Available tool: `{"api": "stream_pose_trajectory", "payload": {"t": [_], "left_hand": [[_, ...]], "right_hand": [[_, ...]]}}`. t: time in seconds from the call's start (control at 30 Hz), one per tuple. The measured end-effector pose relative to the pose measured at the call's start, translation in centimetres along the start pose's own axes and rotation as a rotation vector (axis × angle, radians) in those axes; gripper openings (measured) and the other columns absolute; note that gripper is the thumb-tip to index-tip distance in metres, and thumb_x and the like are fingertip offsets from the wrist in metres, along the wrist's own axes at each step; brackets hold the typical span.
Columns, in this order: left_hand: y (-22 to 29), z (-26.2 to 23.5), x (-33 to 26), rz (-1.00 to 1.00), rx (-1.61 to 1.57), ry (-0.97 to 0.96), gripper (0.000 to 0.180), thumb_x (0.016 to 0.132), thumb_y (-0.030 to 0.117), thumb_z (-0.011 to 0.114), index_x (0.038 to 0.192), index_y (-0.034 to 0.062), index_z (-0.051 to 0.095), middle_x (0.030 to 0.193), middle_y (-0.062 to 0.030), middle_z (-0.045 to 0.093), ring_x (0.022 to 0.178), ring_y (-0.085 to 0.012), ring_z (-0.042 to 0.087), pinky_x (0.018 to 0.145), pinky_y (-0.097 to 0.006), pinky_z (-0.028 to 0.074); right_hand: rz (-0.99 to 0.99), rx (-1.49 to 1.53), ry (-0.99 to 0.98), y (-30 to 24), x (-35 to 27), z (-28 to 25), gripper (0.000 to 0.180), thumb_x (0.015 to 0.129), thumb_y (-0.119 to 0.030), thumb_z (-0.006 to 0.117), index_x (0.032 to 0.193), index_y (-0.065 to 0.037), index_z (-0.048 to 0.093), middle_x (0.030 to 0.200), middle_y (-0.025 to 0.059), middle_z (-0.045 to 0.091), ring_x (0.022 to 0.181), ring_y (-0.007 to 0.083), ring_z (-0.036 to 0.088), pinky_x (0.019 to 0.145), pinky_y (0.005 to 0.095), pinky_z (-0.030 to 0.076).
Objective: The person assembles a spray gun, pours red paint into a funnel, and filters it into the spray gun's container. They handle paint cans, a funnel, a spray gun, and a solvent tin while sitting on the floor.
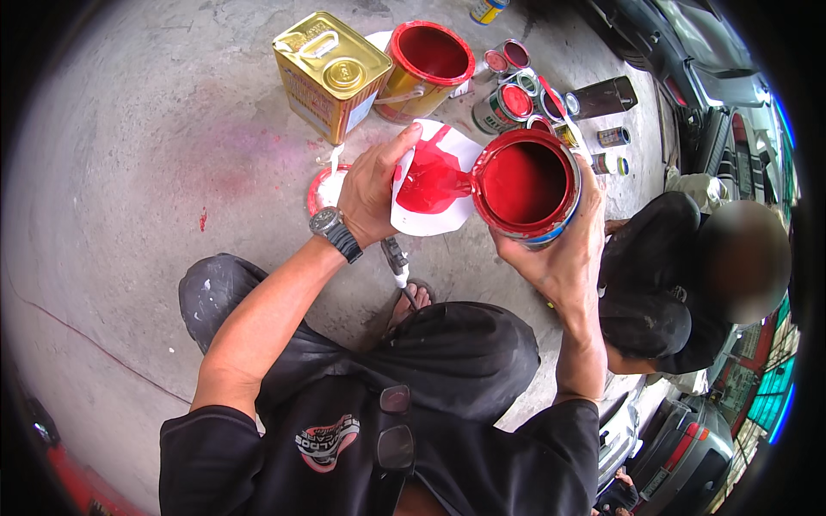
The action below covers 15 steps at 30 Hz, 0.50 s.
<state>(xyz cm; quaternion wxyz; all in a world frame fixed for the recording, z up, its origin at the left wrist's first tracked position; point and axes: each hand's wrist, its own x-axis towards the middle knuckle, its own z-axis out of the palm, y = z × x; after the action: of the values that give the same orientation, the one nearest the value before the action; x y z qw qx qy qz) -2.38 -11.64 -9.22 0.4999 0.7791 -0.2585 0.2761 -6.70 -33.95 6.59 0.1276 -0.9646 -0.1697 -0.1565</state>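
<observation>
Pouring is under way in the head view: the right hand (564,258) grips a tilted red paint can (525,185), its stream landing in a white paper cone (434,185) pinched by the left hand (370,193); plenty remains in the can. At eleven o'clock stands a square gold tin (331,73), a red bucket (426,64) beside it, small labelled cans (508,103) at one o'clock on the floor (129,172)

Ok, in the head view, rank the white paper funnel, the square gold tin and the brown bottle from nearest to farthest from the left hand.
1. White paper funnel: held in the left hand, beside the red paint can.
2. Square gold tin: on the floor just beyond the hand.
3. Brown bottle: lying far off to the right, past the small cans.
</observation>
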Motion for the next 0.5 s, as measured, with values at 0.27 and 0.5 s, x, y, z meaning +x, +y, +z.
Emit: {"api": "stream_pose_trajectory", "payload": {"t": [0.27, 0.5], "left_hand": [[-0.85, 0.19, -0.40, 0.042, 0.040, -0.002, 0.105, 0.066, 0.027, 0.093, 0.146, 0.0058, 0.029, 0.135, -0.0183, 0.055, 0.111, -0.0305, 0.067, 0.092, -0.041, 0.057], [-0.75, 0.15, -0.44, 0.034, 0.034, -0.012, 0.104, 0.066, 0.028, 0.093, 0.146, 0.0071, 0.030, 0.137, -0.0191, 0.054, 0.112, -0.0310, 0.067, 0.094, -0.042, 0.056]], "right_hand": [[0.032, -0.017, -0.061, 0.07, -0.35, 0.04, 0.115, 0.054, -0.027, 0.090, 0.147, 0.002, 0.030, 0.141, 0.0219, 0.046, 0.133, 0.0425, 0.045, 0.116, 0.0639, 0.023], [-0.026, -0.073, -0.038, 0.02, -0.10, -0.10, 0.109, 0.058, -0.033, 0.091, 0.144, 0.004, 0.034, 0.133, 0.0231, 0.052, 0.125, 0.0411, 0.051, 0.113, 0.0599, 0.029]]}}
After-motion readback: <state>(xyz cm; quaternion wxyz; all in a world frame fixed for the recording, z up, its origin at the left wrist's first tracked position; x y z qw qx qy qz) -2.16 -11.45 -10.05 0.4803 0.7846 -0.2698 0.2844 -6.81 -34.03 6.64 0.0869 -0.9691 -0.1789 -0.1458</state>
